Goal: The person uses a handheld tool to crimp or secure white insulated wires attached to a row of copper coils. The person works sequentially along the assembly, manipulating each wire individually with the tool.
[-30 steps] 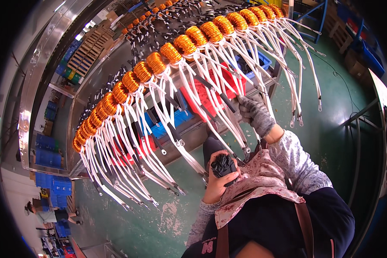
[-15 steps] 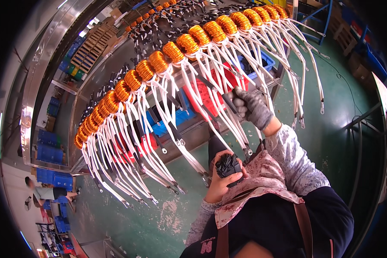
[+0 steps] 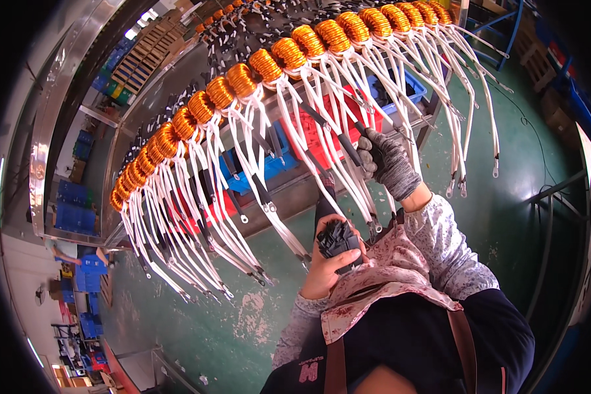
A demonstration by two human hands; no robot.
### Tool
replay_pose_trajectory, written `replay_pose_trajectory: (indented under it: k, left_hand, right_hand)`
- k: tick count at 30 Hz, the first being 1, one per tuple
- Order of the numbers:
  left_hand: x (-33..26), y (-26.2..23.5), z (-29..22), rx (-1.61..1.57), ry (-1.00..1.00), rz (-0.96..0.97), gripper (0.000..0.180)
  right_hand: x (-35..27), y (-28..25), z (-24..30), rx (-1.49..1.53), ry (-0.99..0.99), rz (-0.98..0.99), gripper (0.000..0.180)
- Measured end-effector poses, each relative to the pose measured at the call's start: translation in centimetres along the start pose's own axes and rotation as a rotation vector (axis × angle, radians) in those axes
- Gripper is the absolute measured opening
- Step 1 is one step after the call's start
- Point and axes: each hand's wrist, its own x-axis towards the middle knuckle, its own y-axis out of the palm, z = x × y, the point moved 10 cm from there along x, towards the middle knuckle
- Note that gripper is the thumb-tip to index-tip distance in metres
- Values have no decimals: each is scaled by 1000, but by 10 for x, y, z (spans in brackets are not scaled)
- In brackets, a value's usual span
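Observation:
A row of copper-wound ring coils (image 3: 285, 54) hangs in an arc, with white sleeved leads (image 3: 294, 134) trailing toward me and metal lugs at many ends. My bare left hand (image 3: 320, 276) wraps round a thick bundle of short black tubing pieces (image 3: 338, 238), held close to my apron. In a grey knit glove, my right hand (image 3: 393, 163) is closed among the leads near the middle of the row. Its thumb and forefinger pinch a black tubing sleeve (image 3: 360, 127) on a lead. Another black sleeve (image 3: 349, 150) lies beside its curled fingers.
Behind the leads, a metal bench bears a red bin (image 3: 315, 131), a blue bin (image 3: 243, 177) and another blue bin (image 3: 407, 92) at the right. More coils with black-tipped leads lie on the far side. Stacked pallets (image 3: 152, 56) and a partly visible person (image 3: 79, 251) are at left.
The view has shifted slightly. My left hand and its bundle have moved a little left and up. The right hand has turned, showing more of the glove's back, and stays at the same leads.

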Motion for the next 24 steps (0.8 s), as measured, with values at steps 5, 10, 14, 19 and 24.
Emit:
replay_pose_trajectory:
  k: [5, 10, 14, 19, 24]
  left_hand:
    - [11, 2, -9, 59, 58, -14, 61]
    - [27, 4, -8, 95, 62, -59, 62]
    - [40, 14, -5, 152, 49, -67, 63]
    - [59, 23, -1, 330, 185, 71, 64]
    - [52, 47, 17, 5, -53, 121, 66]
  right_hand:
    - [-24, 5, -6, -46, 23, -127, 41]
    - [-91, 45, -8, -793, -114, 164, 25]
    - [-124, 56, 27, -1314, -722, 63, 27]
    - [-126, 39, 27, -1023, -540, 138, 23]
    - [-123, 13, 22, -457, -225, 48, 22]
